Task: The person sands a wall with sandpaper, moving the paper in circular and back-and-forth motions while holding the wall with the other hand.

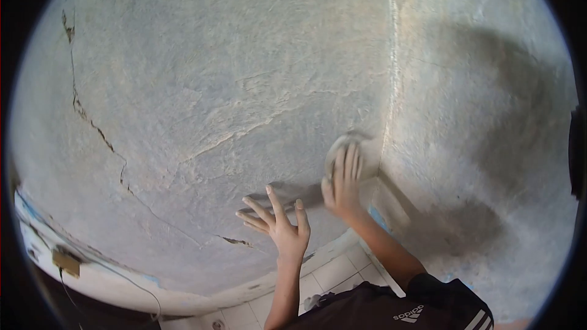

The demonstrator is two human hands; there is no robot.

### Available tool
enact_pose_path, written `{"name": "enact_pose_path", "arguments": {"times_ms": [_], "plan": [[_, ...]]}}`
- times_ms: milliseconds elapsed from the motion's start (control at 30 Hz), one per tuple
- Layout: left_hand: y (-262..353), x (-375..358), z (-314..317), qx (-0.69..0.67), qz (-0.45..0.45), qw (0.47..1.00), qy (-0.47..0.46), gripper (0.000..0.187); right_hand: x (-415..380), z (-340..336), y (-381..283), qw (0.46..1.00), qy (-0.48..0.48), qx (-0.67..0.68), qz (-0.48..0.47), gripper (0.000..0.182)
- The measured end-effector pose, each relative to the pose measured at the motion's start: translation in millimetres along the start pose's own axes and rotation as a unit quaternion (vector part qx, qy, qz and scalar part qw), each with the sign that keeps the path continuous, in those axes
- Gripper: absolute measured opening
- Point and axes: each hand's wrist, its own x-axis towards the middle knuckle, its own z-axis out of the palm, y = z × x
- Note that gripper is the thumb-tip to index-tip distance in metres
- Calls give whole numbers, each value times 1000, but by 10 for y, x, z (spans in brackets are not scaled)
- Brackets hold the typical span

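Observation:
My right hand presses a pale, rounded pad flat against the rough grey wall, close to the inner corner. Its fingers lie together over the pad, slightly smeared by motion, and cover much of it. Lower and further left, my left hand has its fingers spread with nothing in them. The left fingertips are right at the wall surface, and a dark shadow falls beside them.
A long crack runs down the wall's left side. The second wall meets this one at the right. Below are white floor tiles. A small brown box with cables sits at lower left.

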Motion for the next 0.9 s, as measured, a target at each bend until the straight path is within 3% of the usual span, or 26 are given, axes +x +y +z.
{"name": "enact_pose_path", "arguments": {"times_ms": [133, 267, 333, 433, 500, 600, 800, 867, 900], "plan": [[89, 13, 117, -10, -18, 1000, 11, 74, 264, -3, -15, 998, 44, 33, -2, 75], [67, 14, 226, -14, -28, 999, 35, 69, -749, 436, 194, 999, -18, 2, -33, 73], [34, 5, 261, -28, -28, 998, 51, 66, -865, 432, 273, 995, -86, -21, -48, 73], [-34, -25, 269, -15, -16, 999, 44, 63, -164, 344, 371, 994, 61, -17, -88, 67], [-57, -30, 290, 17, 0, 999, 37, 64, 469, 32, 261, 995, 59, 14, -84, 67], [-58, -32, 320, -13, -19, 998, 53, 59, 614, -41, 103, 994, 57, 69, -68, 68], [-126, -83, 387, 4, -10, 998, 63, 55, -608, 498, 26, 997, -13, 50, -51, 71], [-157, -99, 370, 19, 4, 998, 59, 57, -581, 576, 78, 997, -38, 42, -58, 71], [-177, -118, 347, 34, 20, 998, 47, 60, -264, 450, 28, 997, 2, 45, -66, 71]]}}
